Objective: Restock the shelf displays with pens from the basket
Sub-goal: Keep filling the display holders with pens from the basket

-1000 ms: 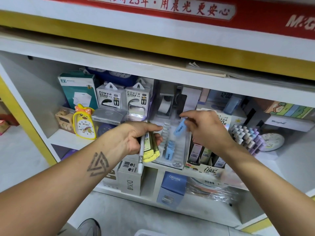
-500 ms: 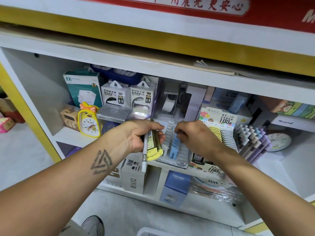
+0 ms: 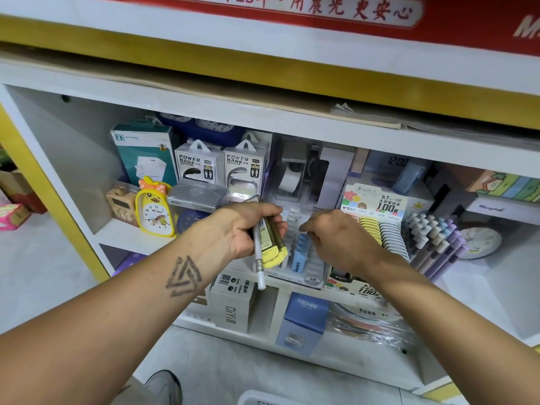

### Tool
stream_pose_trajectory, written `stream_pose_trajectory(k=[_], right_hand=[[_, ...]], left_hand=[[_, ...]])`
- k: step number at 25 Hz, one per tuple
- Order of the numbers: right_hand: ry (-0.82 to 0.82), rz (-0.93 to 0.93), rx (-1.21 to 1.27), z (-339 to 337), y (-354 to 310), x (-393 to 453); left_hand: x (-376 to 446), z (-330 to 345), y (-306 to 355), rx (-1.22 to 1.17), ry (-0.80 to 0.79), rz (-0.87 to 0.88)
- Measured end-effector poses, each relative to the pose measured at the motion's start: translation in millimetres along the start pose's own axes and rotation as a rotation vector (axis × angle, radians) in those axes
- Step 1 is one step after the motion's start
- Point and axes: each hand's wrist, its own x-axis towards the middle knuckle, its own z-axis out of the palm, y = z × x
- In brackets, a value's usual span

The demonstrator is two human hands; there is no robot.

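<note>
Keep your left hand (image 3: 248, 229) clamped on the yellow flat lead cases (image 3: 273, 244) and white pen (image 3: 258, 258); your right hand (image 3: 336, 238), curled over the clear slotted display tray (image 3: 309, 267) at the shelf's front edge, grip unclear, should seat each blue case (image 3: 301, 252) fully upright.

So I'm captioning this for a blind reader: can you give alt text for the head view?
A left hand grips yellow lead cases and a white pen before a stationery shelf, while the right hand reaches into a clear display tray holding blue cases.
</note>
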Motion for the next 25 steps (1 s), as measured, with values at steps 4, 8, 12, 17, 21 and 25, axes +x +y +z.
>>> stream_pose_trajectory(k=[4, 8, 12, 17, 21, 25], right_hand=[[-0.043, 0.375, 0.892, -21, -19, -3], [-0.297, 0.424, 1.154, -18, -50, -14], [-0.111, 0.400, 1.223, -25, -38, -24], [0.235, 0.419, 1.356, -67, 37, -52], [0.400, 0.485, 1.547, -86, 82, -77], [0.458, 0.549, 1.279, -97, 108, -102]], left_hand=[[8, 7, 3, -0.129, 0.083, 0.142], [16, 10, 7, -0.297, 0.207, 0.315], [23, 21, 5, -0.356, 0.166, 0.311], [21, 39, -3, -0.225, 0.037, 0.157], [10, 49, -15, -0.112, -0.142, 0.073], [0, 66, -29, 0.047, -0.245, 0.063]])
